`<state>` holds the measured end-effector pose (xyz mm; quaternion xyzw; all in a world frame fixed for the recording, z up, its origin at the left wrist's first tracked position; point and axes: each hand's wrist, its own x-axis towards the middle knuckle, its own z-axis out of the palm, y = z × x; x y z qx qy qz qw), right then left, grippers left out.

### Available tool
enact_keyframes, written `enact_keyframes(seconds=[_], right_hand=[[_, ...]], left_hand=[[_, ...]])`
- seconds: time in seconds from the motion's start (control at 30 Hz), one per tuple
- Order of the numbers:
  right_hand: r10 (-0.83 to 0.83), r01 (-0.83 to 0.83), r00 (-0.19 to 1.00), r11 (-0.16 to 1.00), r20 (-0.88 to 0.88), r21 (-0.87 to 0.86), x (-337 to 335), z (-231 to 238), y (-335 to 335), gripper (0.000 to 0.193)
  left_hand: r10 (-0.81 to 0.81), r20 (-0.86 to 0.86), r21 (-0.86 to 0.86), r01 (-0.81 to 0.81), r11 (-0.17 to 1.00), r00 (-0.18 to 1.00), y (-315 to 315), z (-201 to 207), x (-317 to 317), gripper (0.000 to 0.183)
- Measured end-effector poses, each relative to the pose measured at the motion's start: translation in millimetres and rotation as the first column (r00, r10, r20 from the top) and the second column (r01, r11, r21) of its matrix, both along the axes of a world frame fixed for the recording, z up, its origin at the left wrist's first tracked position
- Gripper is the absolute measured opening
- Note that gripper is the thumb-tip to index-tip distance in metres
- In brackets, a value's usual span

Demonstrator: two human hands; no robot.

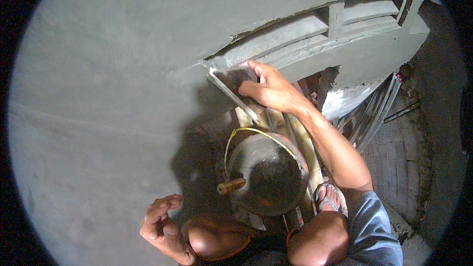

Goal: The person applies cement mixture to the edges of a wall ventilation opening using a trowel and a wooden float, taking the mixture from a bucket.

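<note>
- Directly below a louvred opening [295,33] on the far side, a person's right hand [266,87] closes on a flat, dark tool [231,78], thumb across its face and fingers at its far edge.
- The tool sits at the opening's left end, close against the grey wall [108,79]; a pale strip [234,96] runs along its left side, though whether it belongs to tool or wall cannot be told.
- The left hand [165,229] is raised at near left, beside a bent knee [212,239], its fingers half curled and nothing visible in its grasp.
- Between the hands stands a round bucket [268,212], grey material [261,150] smeared inside, its thin yellow handle [253,130] arching over the far rim.
- A wooden grip [231,186] juts out at the bucket's left side.
- To the bucket's right, a foot in a sandal [327,198] rests beside pale poles [303,140].
- A grey sleeve [377,231] covers the right upper arm at near right.
</note>
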<state>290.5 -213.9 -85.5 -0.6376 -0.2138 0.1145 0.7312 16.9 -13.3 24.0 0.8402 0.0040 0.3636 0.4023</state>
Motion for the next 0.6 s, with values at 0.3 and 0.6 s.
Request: enact_keyframes(seconds=[0.3,0.6], right_hand=[[0.034,0.014,0.895,0.994,-0.445,0.104,-24,-38,-6,0.022],[0.004,0.055,0.84,0.994,-0.543,0.092,-15,-26,3,0.018]], left_hand=[[-0.024,-0.058,0.034,0.026,0.999,0.998,6,5,-8,0.049],[-0.104,-0.109,-0.005,0.104,0.995,0.989,14,4,-10,0.058]])
